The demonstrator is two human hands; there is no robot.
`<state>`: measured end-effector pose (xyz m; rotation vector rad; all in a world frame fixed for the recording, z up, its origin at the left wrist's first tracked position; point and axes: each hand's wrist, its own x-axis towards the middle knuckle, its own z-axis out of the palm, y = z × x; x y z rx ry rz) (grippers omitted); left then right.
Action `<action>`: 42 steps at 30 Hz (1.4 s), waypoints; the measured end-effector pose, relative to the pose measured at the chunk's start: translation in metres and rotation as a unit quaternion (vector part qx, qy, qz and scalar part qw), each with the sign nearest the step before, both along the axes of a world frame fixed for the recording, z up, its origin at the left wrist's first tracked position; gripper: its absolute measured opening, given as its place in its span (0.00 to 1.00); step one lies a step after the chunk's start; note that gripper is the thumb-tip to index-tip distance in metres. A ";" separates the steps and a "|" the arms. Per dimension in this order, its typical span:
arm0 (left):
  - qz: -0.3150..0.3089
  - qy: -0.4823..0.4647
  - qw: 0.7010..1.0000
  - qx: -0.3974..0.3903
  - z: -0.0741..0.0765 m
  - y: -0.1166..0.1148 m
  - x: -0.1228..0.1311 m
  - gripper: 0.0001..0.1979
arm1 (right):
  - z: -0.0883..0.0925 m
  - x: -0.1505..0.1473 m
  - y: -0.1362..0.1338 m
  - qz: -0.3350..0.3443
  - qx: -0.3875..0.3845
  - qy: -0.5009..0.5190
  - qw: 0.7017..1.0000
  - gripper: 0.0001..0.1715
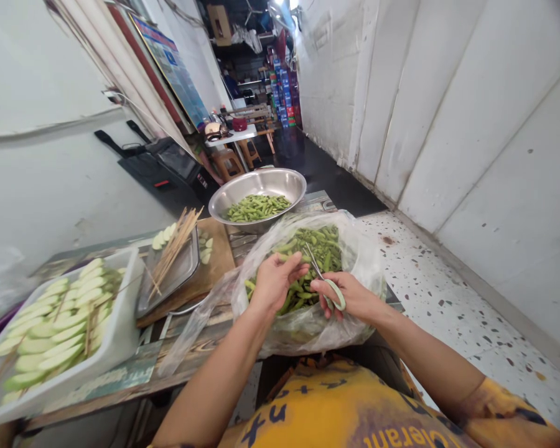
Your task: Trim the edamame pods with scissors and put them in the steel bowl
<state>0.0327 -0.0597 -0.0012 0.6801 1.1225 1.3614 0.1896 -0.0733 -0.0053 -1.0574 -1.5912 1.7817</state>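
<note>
The left hand (274, 278) reaches into a clear plastic bag of green bean pods (315, 249), while the right hand (350, 297) grips green-handled scissors (324, 280). A round steel bowl (257, 186) sits behind on the wooden worktop (200, 339).

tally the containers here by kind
metal bowl: 1
metal tray: 1
white plastic tub: 1
clear plastic bag: 1
total: 4
</note>
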 end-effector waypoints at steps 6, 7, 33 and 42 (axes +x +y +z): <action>-0.010 0.009 1.000 -0.010 -0.001 0.002 -0.006 0.18 | -0.005 0.000 0.001 -0.057 -0.015 -0.043 0.997 0.22; 0.001 0.018 1.000 0.001 0.000 0.003 -0.009 0.17 | -0.005 0.001 0.002 -0.066 -0.024 -0.043 0.997 0.21; -0.137 0.454 0.875 0.097 0.018 0.001 -0.024 0.11 | 0.000 0.010 0.003 0.028 0.004 -0.056 0.998 0.20; -0.156 0.419 0.892 0.068 0.022 -0.002 -0.017 0.11 | -0.002 0.009 0.001 0.039 0.029 -0.053 0.997 0.19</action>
